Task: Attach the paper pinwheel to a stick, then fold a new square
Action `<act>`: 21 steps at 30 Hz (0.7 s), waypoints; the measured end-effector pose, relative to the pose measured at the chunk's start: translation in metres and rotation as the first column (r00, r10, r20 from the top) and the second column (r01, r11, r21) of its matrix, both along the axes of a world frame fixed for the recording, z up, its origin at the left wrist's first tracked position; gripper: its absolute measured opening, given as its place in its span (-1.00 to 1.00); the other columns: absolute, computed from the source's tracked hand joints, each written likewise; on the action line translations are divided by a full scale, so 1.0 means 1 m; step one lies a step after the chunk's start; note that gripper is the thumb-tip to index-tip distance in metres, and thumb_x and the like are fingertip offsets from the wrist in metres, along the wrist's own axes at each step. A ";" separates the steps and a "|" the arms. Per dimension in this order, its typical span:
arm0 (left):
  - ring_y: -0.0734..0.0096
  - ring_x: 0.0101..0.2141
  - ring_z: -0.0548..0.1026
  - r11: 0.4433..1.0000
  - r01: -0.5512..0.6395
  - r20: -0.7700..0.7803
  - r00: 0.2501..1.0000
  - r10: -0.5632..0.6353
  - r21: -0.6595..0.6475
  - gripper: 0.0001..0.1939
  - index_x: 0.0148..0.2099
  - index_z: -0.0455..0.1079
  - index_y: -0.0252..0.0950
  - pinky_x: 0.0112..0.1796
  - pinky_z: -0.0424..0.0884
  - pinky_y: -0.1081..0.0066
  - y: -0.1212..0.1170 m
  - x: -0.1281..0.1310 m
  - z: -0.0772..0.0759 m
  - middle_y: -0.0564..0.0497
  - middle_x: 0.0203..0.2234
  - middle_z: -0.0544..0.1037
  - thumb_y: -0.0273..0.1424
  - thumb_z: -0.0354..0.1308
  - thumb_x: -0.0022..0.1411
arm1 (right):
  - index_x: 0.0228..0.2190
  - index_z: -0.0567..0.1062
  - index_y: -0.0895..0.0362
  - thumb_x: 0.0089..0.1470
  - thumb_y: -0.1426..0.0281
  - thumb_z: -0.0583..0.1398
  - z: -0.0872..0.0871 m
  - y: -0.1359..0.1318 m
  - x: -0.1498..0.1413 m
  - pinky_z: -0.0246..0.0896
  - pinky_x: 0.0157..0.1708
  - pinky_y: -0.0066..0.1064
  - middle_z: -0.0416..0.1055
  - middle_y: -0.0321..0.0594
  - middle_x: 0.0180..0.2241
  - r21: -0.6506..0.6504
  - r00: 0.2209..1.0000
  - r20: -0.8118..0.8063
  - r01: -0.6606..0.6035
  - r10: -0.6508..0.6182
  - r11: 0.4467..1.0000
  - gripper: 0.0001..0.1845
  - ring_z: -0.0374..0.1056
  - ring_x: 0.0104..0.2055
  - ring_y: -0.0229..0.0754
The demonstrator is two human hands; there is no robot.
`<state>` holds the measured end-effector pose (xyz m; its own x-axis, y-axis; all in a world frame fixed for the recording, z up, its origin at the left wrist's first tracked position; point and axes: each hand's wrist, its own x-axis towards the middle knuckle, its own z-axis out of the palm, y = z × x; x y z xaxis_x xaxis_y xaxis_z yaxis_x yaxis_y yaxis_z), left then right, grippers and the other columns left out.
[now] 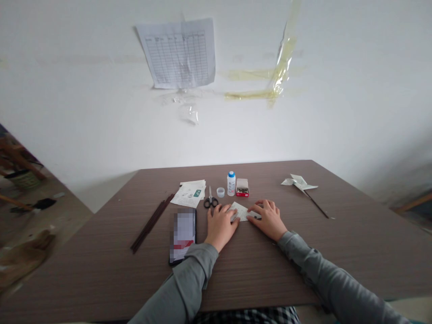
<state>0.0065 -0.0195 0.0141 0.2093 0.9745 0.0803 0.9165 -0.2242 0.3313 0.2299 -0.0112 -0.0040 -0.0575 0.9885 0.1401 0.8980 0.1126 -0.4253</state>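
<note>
A small pale printed sheet of paper, looking folded to a point at the top, lies on the table between my hands. My left hand has its thumb and fingers closed on the left side of the paper. On the opposite side, my right hand grips the right corner between curled fingers and thumb. Parts of both paper edges are hidden under the fingers. Black-handled scissors lie just beyond my left fingertips, blades pointing away.
Behind the paper stand a blue-capped white bottle, a small clear cup and a red box of small metal pieces. Left are paper sheets, dark sticks and a phone. A paper pinwheel lies right.
</note>
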 end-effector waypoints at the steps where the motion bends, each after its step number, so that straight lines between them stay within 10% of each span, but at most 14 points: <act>1: -0.31 0.64 0.51 1.000 0.000 0.002 1.000 0.000 -0.005 -0.60 0.48 0.83 0.02 0.71 0.33 -0.50 0.000 0.001 0.001 -0.09 0.63 0.71 -0.32 0.39 0.75 | 0.07 0.93 -0.27 0.44 0.13 0.50 0.002 0.001 -0.002 0.45 0.55 0.37 0.67 -0.07 0.36 0.000 1.000 0.008 0.005 -0.005 1.000 -0.76 0.45 0.52 0.52; 21: -0.23 0.64 0.54 1.000 -0.013 0.013 1.000 0.013 -0.019 -0.65 0.38 0.86 -0.02 0.72 0.33 -0.38 0.003 -0.012 0.010 -0.07 0.58 0.77 -0.34 0.48 0.67 | 0.37 0.86 -0.49 0.50 0.06 0.46 0.009 0.004 -0.005 0.20 0.75 0.41 0.59 -0.24 0.62 -0.070 0.993 0.092 -0.071 0.077 0.995 -0.51 0.29 0.73 0.54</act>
<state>-0.0058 -0.0164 0.0240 0.1954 0.9786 0.0641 0.9150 -0.2054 0.3474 0.2245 -0.0071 0.0047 -0.1406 0.9880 0.0647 0.9249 0.1544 -0.3475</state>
